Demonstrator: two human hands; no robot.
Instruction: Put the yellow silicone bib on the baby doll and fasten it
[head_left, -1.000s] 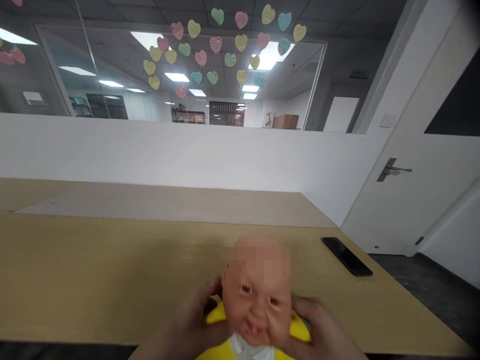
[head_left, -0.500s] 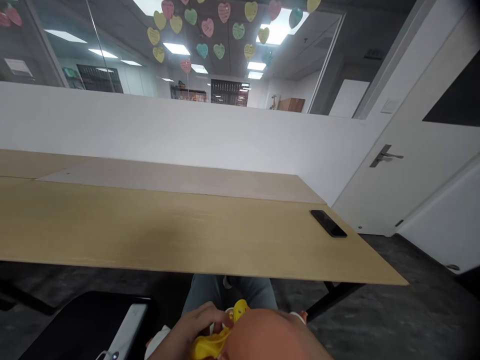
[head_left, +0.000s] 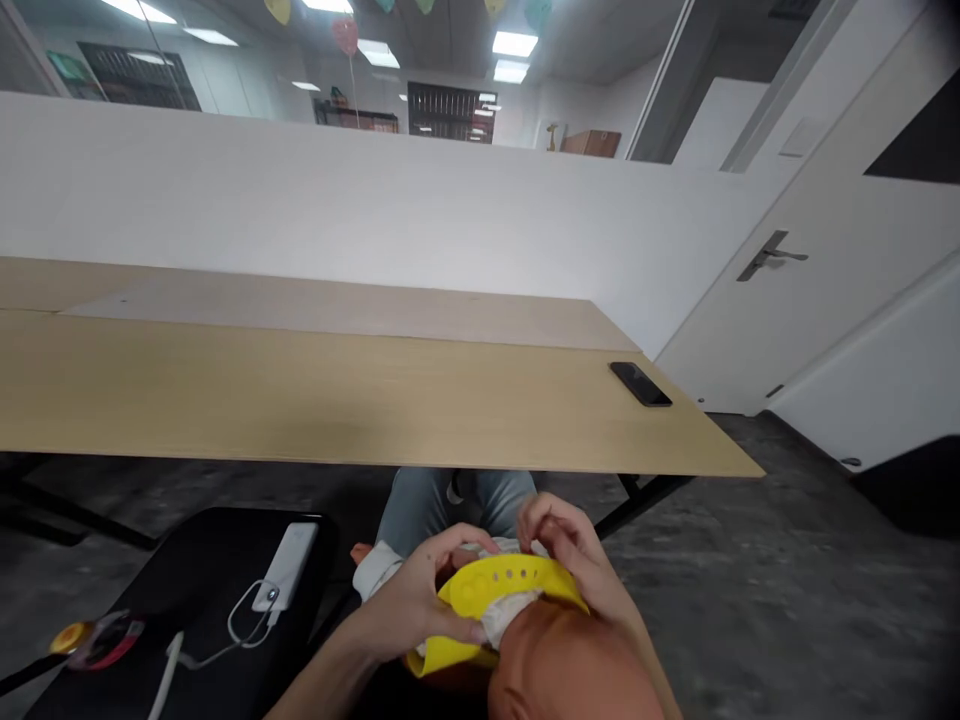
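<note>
A baby doll (head_left: 581, 665) lies in my lap, its bald head towards me and its face turned away. A yellow bib (head_left: 469, 592) with a row of holes in its strap curves around the doll's neck, over white clothing. My left hand (head_left: 412, 605) grips the bib's left side, thumb on top and fingers partly hidden behind it. On the other side, my right hand (head_left: 574, 550) is closed with curled fingers just beyond the bib's far edge. What those fingers pinch, if anything, is hidden.
A wooden table (head_left: 300, 390) spans the view ahead, with a black phone (head_left: 640, 384) near its right end. At my left, a black chair seat (head_left: 217, 570) carries a white power bank (head_left: 287, 565) with a cable and a roll of tape (head_left: 109, 640). A door (head_left: 810, 280) stands right.
My view has tipped downward. My right hand has come into sight beside the bib. The bib, bunched before, is now spread around the doll's neck, and the doll's head appears farther right.
</note>
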